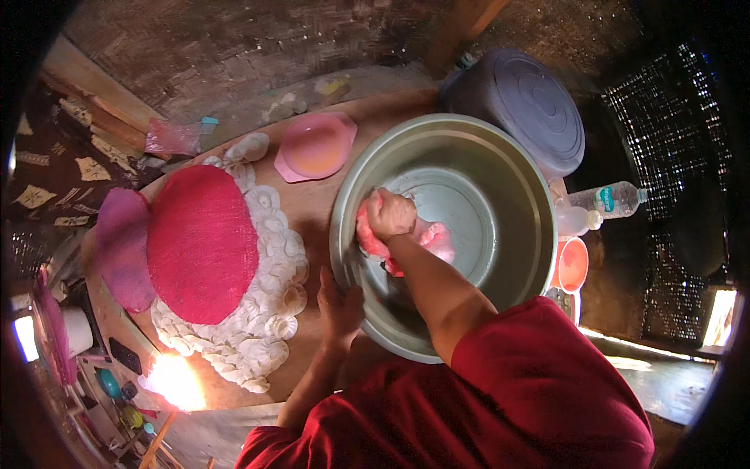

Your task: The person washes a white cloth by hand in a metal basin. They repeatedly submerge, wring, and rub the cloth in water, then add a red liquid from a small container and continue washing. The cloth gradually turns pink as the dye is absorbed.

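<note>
A large grey-green basin (pixel 445 120) stands before me on the wooden table. Inside it, towards the left wall, lies a lump of red-and-pink dough (pixel 436 237), its colour streaked unevenly. My right hand (pixel 394 214) is clenched in a fist on this dough, which bulges out on both sides of it; what lies under the palm is hidden. Against the basin's left edge rests my left hand (pixel 340 308), with the thumb at the rim and the fingers along the outside.
Left of the basin, many small white fluted cups (pixel 275 234) lie heaped around a round red cloth-like cover (pixel 202 246). A pink plastic dish (pixel 316 146) sits behind. A dark lidded tub (pixel 533 111), plastic bottles (pixel 615 200) and an orange cup (pixel 572 265) crowd the right. A phone (pixel 125 356) lies far left.
</note>
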### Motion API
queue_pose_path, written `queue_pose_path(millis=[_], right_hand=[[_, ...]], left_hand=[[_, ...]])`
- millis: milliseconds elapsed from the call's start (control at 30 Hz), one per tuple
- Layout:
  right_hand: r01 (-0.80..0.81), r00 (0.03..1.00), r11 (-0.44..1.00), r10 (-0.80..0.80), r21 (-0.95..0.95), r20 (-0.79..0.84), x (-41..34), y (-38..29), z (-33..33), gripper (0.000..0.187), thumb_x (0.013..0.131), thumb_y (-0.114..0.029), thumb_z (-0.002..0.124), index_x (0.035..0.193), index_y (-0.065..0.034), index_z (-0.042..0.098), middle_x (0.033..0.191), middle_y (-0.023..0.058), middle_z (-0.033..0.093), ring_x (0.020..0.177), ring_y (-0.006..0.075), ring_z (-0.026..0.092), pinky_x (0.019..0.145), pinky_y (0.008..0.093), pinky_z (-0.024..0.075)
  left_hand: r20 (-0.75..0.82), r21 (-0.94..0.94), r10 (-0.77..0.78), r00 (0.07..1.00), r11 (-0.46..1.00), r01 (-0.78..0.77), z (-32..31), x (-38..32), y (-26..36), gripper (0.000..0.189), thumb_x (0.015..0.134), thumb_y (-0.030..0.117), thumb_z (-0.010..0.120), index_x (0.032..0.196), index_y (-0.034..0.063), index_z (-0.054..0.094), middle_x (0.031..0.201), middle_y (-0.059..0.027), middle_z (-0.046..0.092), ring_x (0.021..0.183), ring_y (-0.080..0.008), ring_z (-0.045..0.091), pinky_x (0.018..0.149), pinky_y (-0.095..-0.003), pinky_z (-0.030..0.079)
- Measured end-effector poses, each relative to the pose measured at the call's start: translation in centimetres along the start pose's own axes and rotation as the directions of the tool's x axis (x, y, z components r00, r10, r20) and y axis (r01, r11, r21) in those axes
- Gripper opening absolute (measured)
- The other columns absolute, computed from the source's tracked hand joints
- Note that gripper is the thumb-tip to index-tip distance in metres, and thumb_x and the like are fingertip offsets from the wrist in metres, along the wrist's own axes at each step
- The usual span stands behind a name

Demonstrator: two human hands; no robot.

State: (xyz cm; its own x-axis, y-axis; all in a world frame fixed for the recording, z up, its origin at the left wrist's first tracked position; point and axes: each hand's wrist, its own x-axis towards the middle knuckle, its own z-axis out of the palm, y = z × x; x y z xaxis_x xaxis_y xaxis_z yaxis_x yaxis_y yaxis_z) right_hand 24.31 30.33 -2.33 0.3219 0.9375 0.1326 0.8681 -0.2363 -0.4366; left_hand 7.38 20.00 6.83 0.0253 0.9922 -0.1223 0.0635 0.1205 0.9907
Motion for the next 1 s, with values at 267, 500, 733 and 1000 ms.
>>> queue_pose_path(millis=[267, 500, 733, 1000], right_hand=[[-0.107, 0.983, 0.993, 0.1, 0.041, 0.154, 2.4, 1.9, 1.5, 0.046, 0.094, -0.042, 0.038, 0.102, -0.0102, 0.07, 0.093, 0.0235, 0.069, 0.092, 0.038, 0.066, 0.087, 0.0488, 0.0493], [0.203, 0.638, 0.971, -0.032, -0.128, 0.769, 3.5, -2.1, -10.2, 0.065, 0.094, -0.059, 0.034, 0.12, -0.0071, 0.065, 0.119, 0.0161, 0.064, 0.113, 0.0376, 0.059, 0.105, 0.0579, 0.0308], [0.517, 0.752, 0.842, -0.359, -0.157, 0.552, -10.5, -1.9, -9.3, 0.05, 0.093, -0.045, 0.047, 0.109, -0.0022, 0.066, 0.107, 0.0184, 0.063, 0.108, 0.0341, 0.056, 0.097, 0.0473, 0.0407], [0.543, 0.838, 0.838, -0.535, -0.055, 0.109, -8.4, 1.1, -7.0, 0.022, 0.078, -0.029, 0.064, 0.082, -0.0077, 0.064, 0.078, 0.0105, 0.06, 0.074, 0.0293, 0.059, 0.07, 0.0393, 0.0514]], left_hand=[[-0.03, 0.195, 0.088, 0.996, 0.978, -0.081, 0.0, 0.5, -0.6, 0.04, 0.076, 0.004, 0.054, 0.116, -0.0028, 0.053, 0.091, -0.022, 0.065, 0.084, -0.0344, 0.065, 0.077, -0.0406, 0.05], [-0.083, 0.182, 0.025, 0.996, 0.983, -0.009, 0.8, 1.1, 0.2, 0.035, 0.078, 0.01, 0.057, 0.11, -0.0031, 0.055, 0.093, -0.0264, 0.066, 0.088, -0.0408, 0.065, 0.079, -0.044, 0.049], [-0.053, 0.147, 0.047, 0.998, 0.988, -0.038, 0.5, 1.0, 0.0, 0.025, 0.076, 0.002, 0.055, 0.1, -0.003, 0.053, 0.088, -0.0221, 0.065, 0.083, -0.0325, 0.065, 0.074, -0.0412, 0.049], [-0.047, 0.234, 0.066, 0.997, 0.971, -0.054, 0.0, 0.3, -1.5, 0.027, 0.076, 0.007, 0.053, 0.102, -0.0005, 0.049, 0.087, -0.0134, 0.059, 0.077, -0.0197, 0.054, 0.072, -0.0345, 0.046]])
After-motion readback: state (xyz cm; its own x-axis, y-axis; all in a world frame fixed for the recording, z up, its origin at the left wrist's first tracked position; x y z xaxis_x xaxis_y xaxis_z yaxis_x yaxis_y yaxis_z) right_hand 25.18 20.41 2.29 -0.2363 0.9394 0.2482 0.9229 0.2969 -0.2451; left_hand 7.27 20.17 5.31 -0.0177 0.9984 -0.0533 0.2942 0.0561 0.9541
